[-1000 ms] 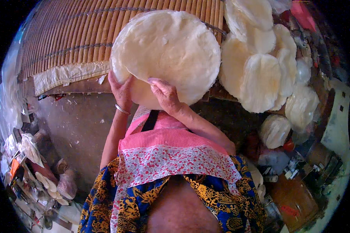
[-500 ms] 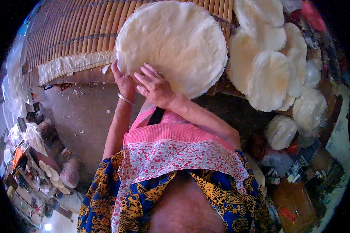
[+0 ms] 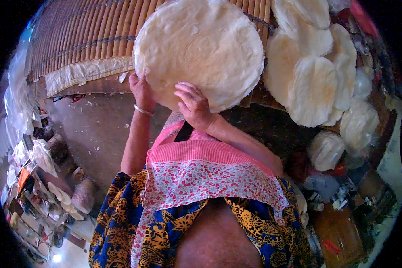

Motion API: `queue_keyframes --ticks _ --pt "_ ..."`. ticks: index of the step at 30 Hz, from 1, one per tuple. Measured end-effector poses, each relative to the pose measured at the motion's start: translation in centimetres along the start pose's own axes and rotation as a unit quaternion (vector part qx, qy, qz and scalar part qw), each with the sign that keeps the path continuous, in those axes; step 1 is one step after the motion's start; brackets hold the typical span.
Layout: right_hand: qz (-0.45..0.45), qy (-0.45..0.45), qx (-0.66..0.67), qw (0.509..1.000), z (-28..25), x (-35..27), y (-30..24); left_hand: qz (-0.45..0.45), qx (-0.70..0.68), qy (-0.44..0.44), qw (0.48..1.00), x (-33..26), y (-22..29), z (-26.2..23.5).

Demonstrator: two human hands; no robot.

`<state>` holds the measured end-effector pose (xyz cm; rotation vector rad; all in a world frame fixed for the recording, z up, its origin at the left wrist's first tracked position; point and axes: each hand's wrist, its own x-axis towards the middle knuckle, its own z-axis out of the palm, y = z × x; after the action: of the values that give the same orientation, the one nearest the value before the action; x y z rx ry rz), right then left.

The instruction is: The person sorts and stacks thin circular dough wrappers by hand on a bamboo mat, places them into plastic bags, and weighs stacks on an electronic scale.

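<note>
A large, round, cream-coloured disc with a slightly rough, fibrous-looking surface lies in front of me on a slatted bamboo mat. My left hand, with a pale bangle at the wrist, is closed on the disc's near left rim, thumb and fingers pinching its edge. My right hand lies over the near part of the disc. Its fingers are loosely bent and a little apart, touching or just above the surface, and nothing shows in them.
The bamboo mat spreads far left, with a crinkled pale strip along its near edge. Several smaller cream ovals overlap at the right. A wrapped bundle of discs sits below them. Clutter and plastic bags fill the left side.
My right hand has slid to the right and slightly nearer over the disc. My left hand stays at the left rim, its fingers drawn closer together.
</note>
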<state>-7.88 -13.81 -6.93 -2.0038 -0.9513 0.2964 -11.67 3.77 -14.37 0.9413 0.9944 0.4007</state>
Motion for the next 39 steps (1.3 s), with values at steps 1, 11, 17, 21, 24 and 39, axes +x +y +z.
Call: queue_keyframes --ticks 1,11,17,21,24,39 --pt "0.000 0.003 0.000 1.000 0.4 0.5 -0.1 0.001 0.001 -0.002 1.000 -0.4 1.1 0.7" --pt "0.003 0.040 -0.155 0.987 4.3 4.0 0.0 -0.001 0.067 -0.031 0.997 -0.9 2.5 1.5" --pt "0.027 0.051 -0.093 0.994 3.9 4.6 0.1 -0.032 0.017 -0.004 0.999 -0.3 1.9 1.8" --pt "0.000 0.042 -0.070 0.997 3.7 4.8 0.0 -0.050 0.025 -0.012 0.998 0.6 1.2 1.0" --pt "-0.031 0.013 -0.065 0.997 4.0 4.8 -0.8 -0.029 0.002 -0.027 0.999 0.2 1.6 1.3" --pt "0.111 0.207 0.078 0.969 -4.0 11.2 0.6 0.005 -0.004 -0.053 0.999 0.6 0.5 1.4"
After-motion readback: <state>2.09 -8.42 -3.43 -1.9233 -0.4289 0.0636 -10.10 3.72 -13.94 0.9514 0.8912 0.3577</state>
